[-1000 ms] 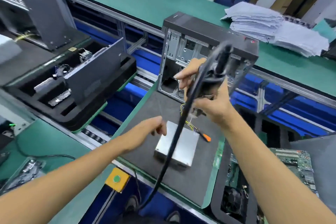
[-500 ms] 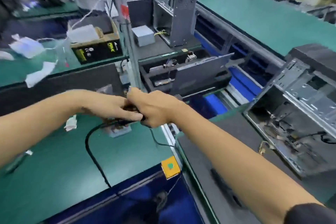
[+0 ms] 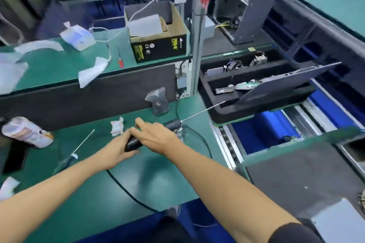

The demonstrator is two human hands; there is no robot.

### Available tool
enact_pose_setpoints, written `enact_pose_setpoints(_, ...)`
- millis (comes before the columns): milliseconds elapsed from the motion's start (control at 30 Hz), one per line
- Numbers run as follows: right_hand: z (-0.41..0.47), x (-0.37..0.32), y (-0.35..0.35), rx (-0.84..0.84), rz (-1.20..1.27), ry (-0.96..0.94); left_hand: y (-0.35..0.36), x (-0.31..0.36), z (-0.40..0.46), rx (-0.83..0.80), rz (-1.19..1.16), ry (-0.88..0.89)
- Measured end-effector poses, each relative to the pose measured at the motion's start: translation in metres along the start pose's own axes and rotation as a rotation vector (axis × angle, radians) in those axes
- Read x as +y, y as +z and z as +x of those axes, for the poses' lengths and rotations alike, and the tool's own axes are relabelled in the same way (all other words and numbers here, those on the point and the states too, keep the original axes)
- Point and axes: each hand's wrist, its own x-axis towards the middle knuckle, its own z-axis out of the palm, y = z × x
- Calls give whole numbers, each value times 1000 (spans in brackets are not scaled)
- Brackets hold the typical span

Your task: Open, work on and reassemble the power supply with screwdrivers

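Both hands meet low over a green bench top (image 3: pixel 158 179), on a black electric screwdriver (image 3: pixel 134 143). The left hand (image 3: pixel 116 151) grasps the rear of its thick dark barrel from below, fingers wrapped under it. The right hand (image 3: pixel 156 137) lies across the top of the barrel with fingers stretched forward and mostly straight; whether the thumb curls beneath cannot be told.

The screwdriver lies nearly flat, pointing away to the right. Its body is glossy black, with a ribbed collar at the front and a long thin silver bit (image 3: pixel 203 111) reaching toward a black foam tray (image 3: pixel 276 102) of small parts. A black cable (image 3: pixel 126 193) trails from the rear end toward the viewer and drops over the bench edge.

Left of the hands a slim manual screwdriver (image 3: pixel 79 149) with a clear handle lies on the bench. A crumpled white scrap (image 3: pixel 117 126) sits just behind the hands, a small plastic bag (image 3: pixel 158 101) beyond it.

At the lower right corner, on a dark grey mat (image 3: pixel 296 173), a grey metal box (image 3: pixel 339 221), likely the power supply, is partly cut off by the frame, well apart from both hands.
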Motion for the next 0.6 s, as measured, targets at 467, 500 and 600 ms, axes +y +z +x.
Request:
enact_pose_setpoints(467, -126, 14, 121, -456, 513, 506, 27, -178, 99, -44, 20, -140)
enact_pose_setpoints(500, -136, 14, 127, -471, 528, 542, 28, -178, 104, -57, -6, -154)
enact_pose_setpoints(600, -158, 10, 138, -518, 587, 655, 28, -183, 115, -118, -146, -222)
